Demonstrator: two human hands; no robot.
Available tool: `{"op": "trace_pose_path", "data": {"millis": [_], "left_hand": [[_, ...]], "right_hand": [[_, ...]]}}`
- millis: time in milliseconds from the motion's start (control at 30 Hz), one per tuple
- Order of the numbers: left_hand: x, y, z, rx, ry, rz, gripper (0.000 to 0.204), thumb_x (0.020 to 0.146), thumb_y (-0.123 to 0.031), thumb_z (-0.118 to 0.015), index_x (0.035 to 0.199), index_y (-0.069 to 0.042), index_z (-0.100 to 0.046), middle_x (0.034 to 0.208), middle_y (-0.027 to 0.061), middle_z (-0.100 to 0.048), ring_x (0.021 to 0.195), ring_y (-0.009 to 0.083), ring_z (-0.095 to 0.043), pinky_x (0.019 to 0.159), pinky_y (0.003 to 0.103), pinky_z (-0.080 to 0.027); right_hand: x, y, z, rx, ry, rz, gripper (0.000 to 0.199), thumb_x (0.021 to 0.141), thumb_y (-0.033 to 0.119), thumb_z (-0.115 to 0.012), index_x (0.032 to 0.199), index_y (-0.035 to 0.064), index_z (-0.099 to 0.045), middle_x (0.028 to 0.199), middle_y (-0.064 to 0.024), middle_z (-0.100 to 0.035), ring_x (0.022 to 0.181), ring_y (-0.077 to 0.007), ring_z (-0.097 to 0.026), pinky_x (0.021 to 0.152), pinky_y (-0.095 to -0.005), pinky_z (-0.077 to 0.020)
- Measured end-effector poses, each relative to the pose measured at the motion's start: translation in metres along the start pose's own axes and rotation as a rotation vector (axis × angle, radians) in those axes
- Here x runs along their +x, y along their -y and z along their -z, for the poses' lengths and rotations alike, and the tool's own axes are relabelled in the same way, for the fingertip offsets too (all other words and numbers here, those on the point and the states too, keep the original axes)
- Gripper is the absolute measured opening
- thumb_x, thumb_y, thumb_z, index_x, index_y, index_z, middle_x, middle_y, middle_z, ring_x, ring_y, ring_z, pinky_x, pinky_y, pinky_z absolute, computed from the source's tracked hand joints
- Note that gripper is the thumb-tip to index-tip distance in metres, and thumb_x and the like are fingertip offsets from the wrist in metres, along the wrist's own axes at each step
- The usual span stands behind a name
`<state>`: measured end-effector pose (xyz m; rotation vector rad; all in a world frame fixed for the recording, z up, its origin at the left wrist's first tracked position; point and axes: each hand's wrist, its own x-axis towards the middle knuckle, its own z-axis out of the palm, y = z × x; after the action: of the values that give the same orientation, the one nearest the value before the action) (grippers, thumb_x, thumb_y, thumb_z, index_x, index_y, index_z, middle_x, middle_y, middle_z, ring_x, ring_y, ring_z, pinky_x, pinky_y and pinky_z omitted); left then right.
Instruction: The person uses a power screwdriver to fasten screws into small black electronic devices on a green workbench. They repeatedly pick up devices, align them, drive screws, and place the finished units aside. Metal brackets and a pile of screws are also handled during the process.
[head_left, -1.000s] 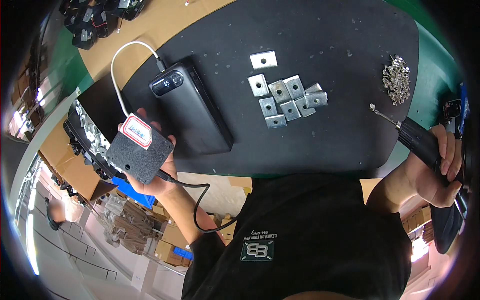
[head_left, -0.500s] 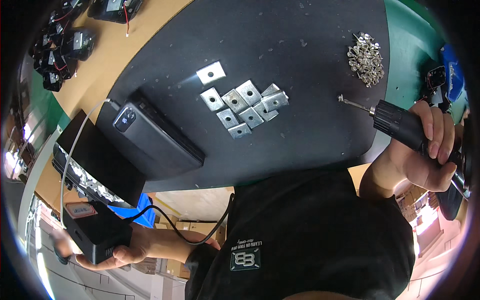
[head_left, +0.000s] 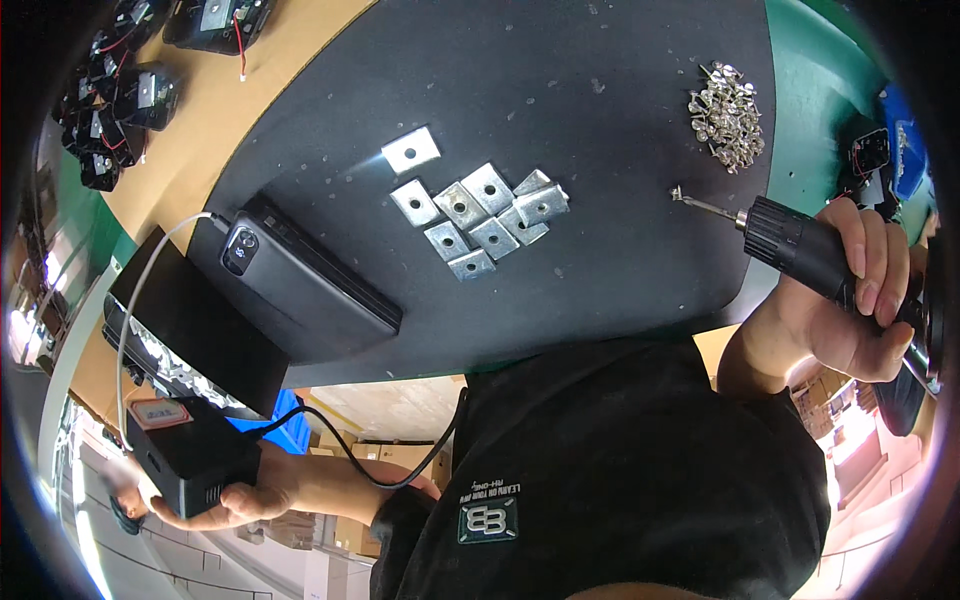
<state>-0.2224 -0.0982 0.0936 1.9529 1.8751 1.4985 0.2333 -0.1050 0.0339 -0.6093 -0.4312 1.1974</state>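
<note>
My left hand (head_left: 245, 502) is closed around a black box-shaped device (head_left: 195, 455) with a label on top, low at the left beside the table edge. A black cable (head_left: 345, 455) runs from it toward my shirt. In my right hand (head_left: 850, 285) is a black electric screwdriver (head_left: 795, 247), its bit pointing left over the black mat. A small silver screw (head_left: 677, 193) sits at the bit's tip, above the mat. Several silver rectangular plates (head_left: 460, 205), each with a hole, lie grouped mid-mat, some overlapping. One plate (head_left: 411, 151) lies slightly apart from the others.
A pile of silver screws (head_left: 727, 118) lies at the mat's right. A black slab-shaped device (head_left: 305, 280) with a white cable (head_left: 140, 290) lies at left, next to a black bin (head_left: 205, 320). Black housings with wires (head_left: 145, 95) stand far left; a blue bin (head_left: 905, 150) stands right.
The whole view has shifted slightly, so the plates and slab-shaped device appear a little further left. Both hands keep their holds; the screw remains at the screwdriver's tip.
</note>
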Motion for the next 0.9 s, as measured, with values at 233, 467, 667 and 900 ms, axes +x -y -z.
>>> {"op": "trace_pose_path", "data": {"millis": [233, 467, 667, 900], "left_hand": [[-0.019, 0.019, -0.014, -0.218, 0.068, 0.162, 0.078, 0.077, -0.035, -0.077, 0.140, -0.012, -0.038, 0.139, 0.0258, -0.044, 0.123, 0.0431, -0.049, 0.095, 0.054, -0.051], [-0.025, 0.018, -0.017, -0.254, 0.043, 0.228, 0.071, 0.079, -0.028, -0.078, 0.137, -0.008, -0.043, 0.128, 0.0190, -0.053, 0.116, 0.0340, -0.055, 0.097, 0.048, -0.050], [-0.027, 0.018, -0.019, -0.255, 0.048, 0.303, 0.077, 0.076, -0.028, -0.081, 0.138, -0.008, -0.041, 0.141, 0.0206, -0.044, 0.122, 0.0351, -0.051, 0.098, 0.049, -0.052], [-0.026, 0.022, -0.022, -0.143, 0.106, 0.236, 0.079, 0.075, -0.032, -0.083, 0.136, -0.006, -0.041, 0.139, 0.0195, -0.047, 0.119, 0.0323, -0.053, 0.094, 0.044, -0.053]], "right_hand": [[-0.001, -0.002, -0.001, -0.083, -0.002, 0.044, 0.027, 0.070, 0.016, -0.076, 0.088, 0.0212, -0.057, 0.069, 0.0104, -0.052, 0.067, -0.0037, -0.048, 0.077, -0.0228, -0.0355], [-0.002, 0.007, 0.006, 0.026, -0.031, -0.010, 0.030, 0.065, 0.015, -0.076, 0.063, 0.0198, -0.047, 0.067, 0.0078, -0.050, 0.066, -0.0050, -0.047, 0.079, -0.0255, -0.0345], [-0.006, 0.004, 0.008, 0.029, -0.065, 0.037, 0.031, 0.065, 0.015, -0.077, 0.062, 0.0199, -0.046, 0.067, 0.0077, -0.050, 0.066, -0.0053, -0.046, 0.079, -0.0256, -0.0342], [-0.006, 0.006, 0.011, 0.026, -0.058, 0.039, 0.030, 0.065, 0.015, -0.076, 0.063, 0.0199, -0.047, 0.068, 0.0078, -0.050, 0.066, -0.0055, -0.047, 0.079, -0.0260, -0.0341]]}}
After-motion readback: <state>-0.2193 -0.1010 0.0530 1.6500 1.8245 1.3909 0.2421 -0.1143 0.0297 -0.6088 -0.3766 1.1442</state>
